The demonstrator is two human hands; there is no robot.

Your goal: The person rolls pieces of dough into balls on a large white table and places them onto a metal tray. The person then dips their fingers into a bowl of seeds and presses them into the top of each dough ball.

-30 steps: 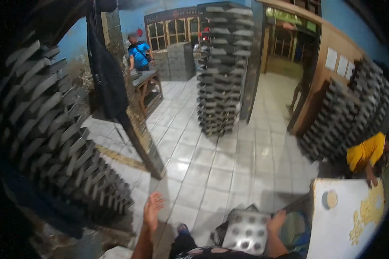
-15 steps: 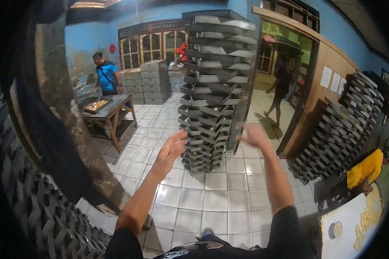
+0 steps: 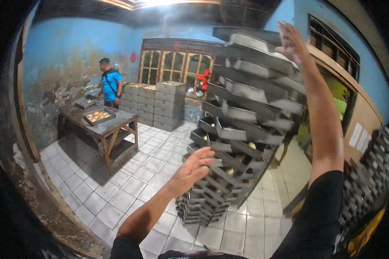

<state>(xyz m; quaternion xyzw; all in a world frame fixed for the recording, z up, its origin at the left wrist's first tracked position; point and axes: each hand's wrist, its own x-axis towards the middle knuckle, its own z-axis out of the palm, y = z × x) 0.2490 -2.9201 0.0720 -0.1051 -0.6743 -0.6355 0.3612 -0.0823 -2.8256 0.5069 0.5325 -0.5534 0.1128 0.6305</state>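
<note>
Compared with half a second ago, the tall, crisscrossed stack of dark grey metal trays [image 3: 240,114] appears larger and closer. The bare right hand [image 3: 293,45] has risen to its upper end, and the bare left hand [image 3: 192,169] now overlaps its lower left side. Each grip is open, fingers extended, with nothing seen in it; I cannot tell whether either touches the trays. The stack stands on white square floor tiles [image 3: 138,175]. Beyond, a worn wooden desk [image 3: 123,118] carries a dark rectangular tray [image 3: 102,121] of golden buns, below a peeling blue wall [image 3: 73,52].
</note>
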